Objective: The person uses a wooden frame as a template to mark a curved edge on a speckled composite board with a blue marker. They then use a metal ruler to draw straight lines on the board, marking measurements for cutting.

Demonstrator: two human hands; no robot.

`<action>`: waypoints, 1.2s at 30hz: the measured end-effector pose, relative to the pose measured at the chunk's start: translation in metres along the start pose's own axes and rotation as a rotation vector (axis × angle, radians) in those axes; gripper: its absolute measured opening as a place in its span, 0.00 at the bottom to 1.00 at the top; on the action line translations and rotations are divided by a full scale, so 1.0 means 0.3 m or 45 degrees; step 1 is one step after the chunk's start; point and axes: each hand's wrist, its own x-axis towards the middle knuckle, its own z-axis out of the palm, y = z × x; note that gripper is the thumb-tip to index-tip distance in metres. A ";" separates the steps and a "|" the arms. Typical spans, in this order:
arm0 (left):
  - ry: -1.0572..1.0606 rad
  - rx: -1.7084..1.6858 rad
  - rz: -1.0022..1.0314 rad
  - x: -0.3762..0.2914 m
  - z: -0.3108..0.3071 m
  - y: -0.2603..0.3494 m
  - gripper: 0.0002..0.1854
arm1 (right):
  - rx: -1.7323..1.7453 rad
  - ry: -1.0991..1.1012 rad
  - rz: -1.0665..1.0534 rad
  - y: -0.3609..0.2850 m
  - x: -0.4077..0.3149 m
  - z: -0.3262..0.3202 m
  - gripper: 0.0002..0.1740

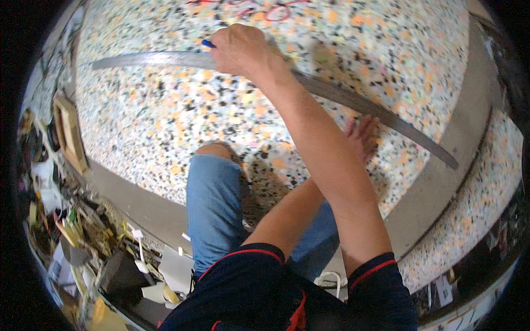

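A big foam sheet (136, 111) of multicoloured bonded chips lies flat before me. Across it runs a long metal straightedge (165, 58), bent by the lens. My right hand (240, 49) is closed around a blue pen or marker (208, 43) at the straightedge's far edge; most of the pen is hidden in the fist. A faint blue line follows that edge toward the left. Crossing beneath my right forearm, my left hand (364, 138) rests spread on the foam near the straightedge's near edge, partly covered by that forearm. One of my knees (215, 151) is on the sheet.
Red handwritten marks (277, 10) show on the foam's far part. At left stands a wooden frame (70, 132) beside piled scraps and debris (95, 223). A brown board surface (439, 173) borders the sheet, and another chip-foam piece (488, 173) lies at right.
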 end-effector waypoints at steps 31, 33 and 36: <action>0.508 -0.731 -0.420 -0.282 -0.372 -0.282 0.20 | -0.464 0.054 0.875 0.493 -1.000 -0.204 0.38; 0.664 -0.673 -0.660 -0.356 -0.457 -0.404 0.19 | -0.426 -0.111 0.944 0.455 -1.017 -0.234 0.39; 0.771 -1.312 -0.966 -0.491 -0.569 -0.541 0.21 | -0.399 -0.303 0.953 0.355 -1.061 -0.253 0.37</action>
